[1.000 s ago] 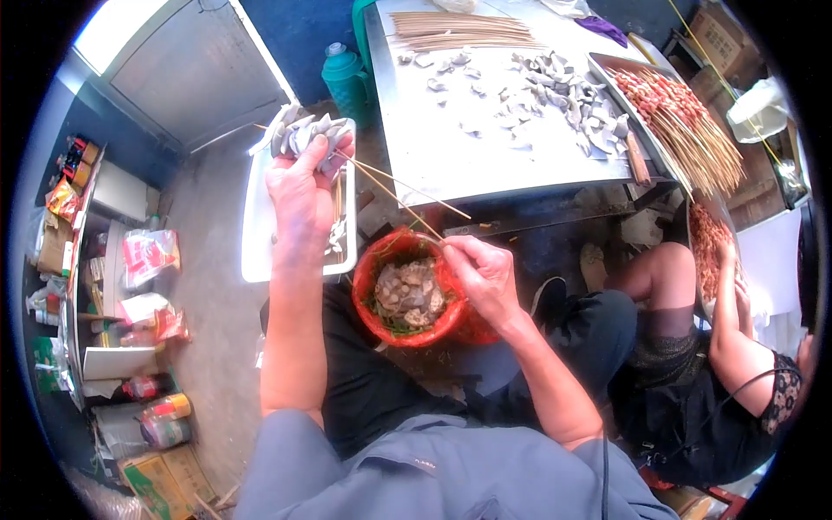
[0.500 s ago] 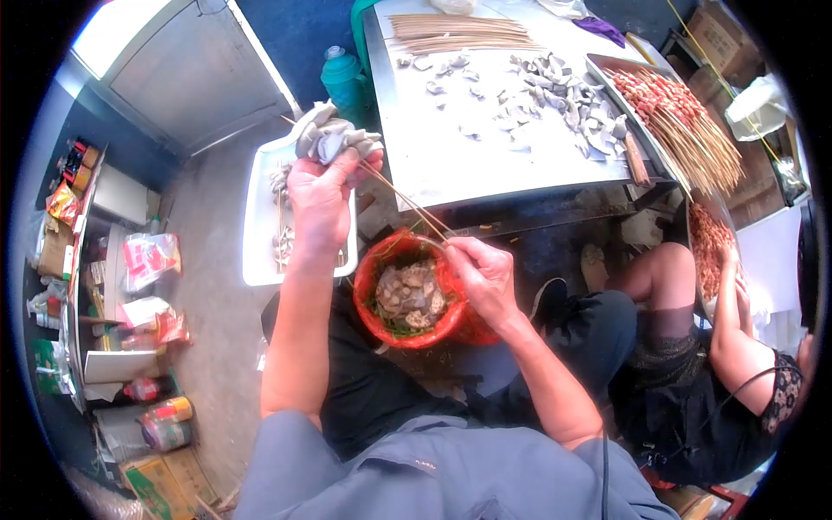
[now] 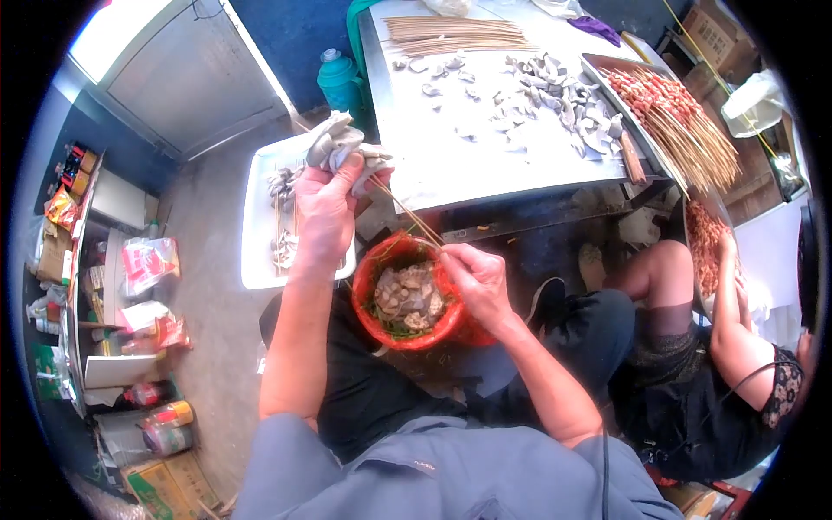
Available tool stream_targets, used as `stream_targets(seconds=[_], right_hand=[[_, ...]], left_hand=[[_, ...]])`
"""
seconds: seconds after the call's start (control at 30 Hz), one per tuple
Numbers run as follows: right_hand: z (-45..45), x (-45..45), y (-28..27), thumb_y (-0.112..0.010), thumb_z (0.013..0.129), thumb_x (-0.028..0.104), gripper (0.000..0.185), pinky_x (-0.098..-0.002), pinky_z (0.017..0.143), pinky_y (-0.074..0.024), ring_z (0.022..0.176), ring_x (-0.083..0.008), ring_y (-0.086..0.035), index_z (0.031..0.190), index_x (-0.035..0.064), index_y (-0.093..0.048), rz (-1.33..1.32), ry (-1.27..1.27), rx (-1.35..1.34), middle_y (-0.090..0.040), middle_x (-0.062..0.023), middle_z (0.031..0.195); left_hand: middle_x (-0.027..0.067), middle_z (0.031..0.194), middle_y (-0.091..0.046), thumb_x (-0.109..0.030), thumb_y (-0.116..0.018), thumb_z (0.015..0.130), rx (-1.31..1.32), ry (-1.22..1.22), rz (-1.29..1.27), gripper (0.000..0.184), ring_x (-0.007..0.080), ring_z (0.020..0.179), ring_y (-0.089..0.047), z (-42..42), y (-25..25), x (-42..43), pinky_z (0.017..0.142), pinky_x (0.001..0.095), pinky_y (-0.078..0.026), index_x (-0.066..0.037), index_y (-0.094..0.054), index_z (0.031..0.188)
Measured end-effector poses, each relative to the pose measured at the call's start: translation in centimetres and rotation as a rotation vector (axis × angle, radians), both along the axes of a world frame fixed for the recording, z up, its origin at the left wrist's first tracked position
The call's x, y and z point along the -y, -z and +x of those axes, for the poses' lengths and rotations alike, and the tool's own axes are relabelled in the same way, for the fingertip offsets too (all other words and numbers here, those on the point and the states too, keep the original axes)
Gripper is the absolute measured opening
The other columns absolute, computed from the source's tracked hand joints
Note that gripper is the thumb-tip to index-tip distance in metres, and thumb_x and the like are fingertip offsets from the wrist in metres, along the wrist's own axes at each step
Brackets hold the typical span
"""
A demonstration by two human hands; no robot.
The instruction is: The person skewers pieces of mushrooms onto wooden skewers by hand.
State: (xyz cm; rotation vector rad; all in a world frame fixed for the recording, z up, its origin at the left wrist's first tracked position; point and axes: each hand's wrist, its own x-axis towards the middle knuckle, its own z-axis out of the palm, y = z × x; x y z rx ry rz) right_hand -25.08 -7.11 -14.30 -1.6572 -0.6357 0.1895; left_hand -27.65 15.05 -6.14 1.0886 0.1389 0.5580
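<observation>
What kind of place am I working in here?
Probably a small back-room food prep area: grey-white pieces and bare sticks lie on the table, beside a tray of skewered red meat.

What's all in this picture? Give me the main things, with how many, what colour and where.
Table: one, white top, upper middle.
Loose slices: many, grey-white, on the table.
Bare sticks: many, tan, table's far side.
Meat skewers: many, red, tray at right.
Wooden handle: one, brown, table's near-right corner.
Cloth: one, purple, table's far side.
Flask: one, teal, left of the table.
Tray: one, white, beyond the left forearm.
Bucket: one, red-lined, between the knees.
Door: one, grey, upper left.
Co-worker: one, dark clothes, right.
Left hand: one, bare, gripping threaded slices.
Right hand: one, bare, pinching stick ends.
</observation>
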Motion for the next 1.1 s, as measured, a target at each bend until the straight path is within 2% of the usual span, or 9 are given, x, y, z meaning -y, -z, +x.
stream_targets(seconds=[0.27,0.33,0.4,0.47,0.53,0.6,0.73,0.77,1.1], right_hand=[[-0.1,0.4,-0.6,-0.065,0.088,0.006,0.011,-0.0258,0.056,-0.0481,0.061,-0.0092,-0.061,0.096,-0.0012,-0.069,0.033,0.002,-0.067,-0.067,-0.0077,0.071],[0.2,0.3,-1.2,-0.064,0.088,0.005,0.011,-0.0253,0.053,-0.0472,0.059,-0.0084,-0.06,0.096,-0.0013,-0.069,0.057,0.001,-0.111,-0.066,-0.0064,0.069],[0.5,0.3,-1.3,-0.064,0.089,0.005,0.011,-0.0241,0.05,-0.0453,0.056,-0.0065,-0.058,0.096,-0.0012,-0.069,0.064,0.035,0.038,-0.065,-0.0037,0.067],[0.5,0.1,-1.0,-0.064,0.089,0.005,0.011,-0.024,0.051,-0.0453,0.056,-0.0066,-0.058,0.096,-0.0011,-0.069,0.072,0.037,0.027,-0.065,-0.0037,0.067],[0.5,-0.1,-0.8,-0.064,0.089,0.006,0.011,-0.0239,0.051,-0.0453,0.056,-0.0066,-0.058,0.096,-0.001,-0.069,0.078,0.036,0.015,-0.065,-0.0037,0.068],[0.5,-0.3,-0.6,-0.064,0.089,0.007,0.012,-0.0254,0.053,-0.0465,0.059,-0.008,-0.059,0.097,-0.0012,-0.07,0.052,0.011,-0.031,-0.066,-0.0057,0.069],[0.4,-0.4,-0.9,-0.064,0.089,0.008,0.014,-0.0275,0.056,-0.0477,0.062,-0.0098,-0.061,0.097,-0.0011,-0.069,0.072,-0.032,-0.045,-0.068,-0.0086,0.072],[0.4,-0.2,-0.9,-0.064,0.089,0.009,0.014,-0.0283,0.057,-0.0481,0.063,-0.0112,-0.062,0.098,-0.001,-0.069,0.034,-0.046,-0.051,-0.068,-0.0101,0.073],[1.5,0.4,-1.2,-0.064,0.086,0.009,0.01,-0.034,0.058,-0.05,0.065,-0.0276,-0.067,0.09,0.0004,-0.068,-0.063,-0.027,0.146,-0.066,-0.017,0.074]], left_hand=[[0.0132,0.11,-0.066,-0.01,-0.058,0.096,-0.045,0.107,-0.022,0.026,0.0234,0.101,-0.065,0.0,-0.6,0.8,0.086,0.0377,-0.056,0.0,-0.057,0.12],[0.0147,0.115,-0.064,-0.014,-0.059,0.096,0.087,0.107,-0.111,0.032,0.0228,0.108,-0.062,0.0,-0.9,0.7,0.091,0.0378,-0.052,-0.001,-0.054,0.125],[0.0161,0.12,-0.062,-0.022,-0.056,0.098,0.116,0.118,-0.142,0.036,0.0237,0.112,-0.06,0.0,-0.8,0.5,0.095,0.0383,-0.049,-0.003,-0.051,0.129],[0.0162,0.121,-0.061,-0.028,-0.052,0.1,0.21,0.149,-0.354,0.039,0.0258,0.111,-0.06,0.1,-0.6,0.1,0.095,0.0394,-0.049,-0.004,-0.05,0.13],[0.0159,0.12,-0.061,-0.033,-0.046,0.102,0.176,0.078,-0.371,0.039,0.0278,0.111,-0.06,0.4,-0.4,0.0,0.094,0.0429,-0.05,-0.005,-0.05,0.129],[0.019,0.127,-0.058,-0.034,-0.045,0.102,0.157,-0.162,-0.312,0.041,0.0334,0.117,-0.057,0.5,-0.2,-0.2,0.098,0.0515,-0.05,-0.003,-0.05,0.128],[0.0165,0.112,-0.065,-0.029,-0.052,0.1,0.108,-0.18,-0.217,0.034,0.0341,0.102,-0.065,0.8,-0.2,-1.2,0.086,0.0499,-0.057,-0.002,-0.055,0.119],[0.0159,0.107,-0.067,-0.022,-0.054,0.099,0.107,-0.204,-0.247,0.028,0.0336,0.096,-0.067,0.8,-0.4,-1.1,0.082,0.0483,-0.058,-0.001,-0.057,0.116],[0.0157,0.107,-0.066,-0.007,-0.056,0.095,0.046,-0.201,-0.237,0.017,0.0321,0.095,-0.067,0.7,-0.9,-1.9,0.082,0.0467,-0.058,-0.002,-0.057,0.111]])
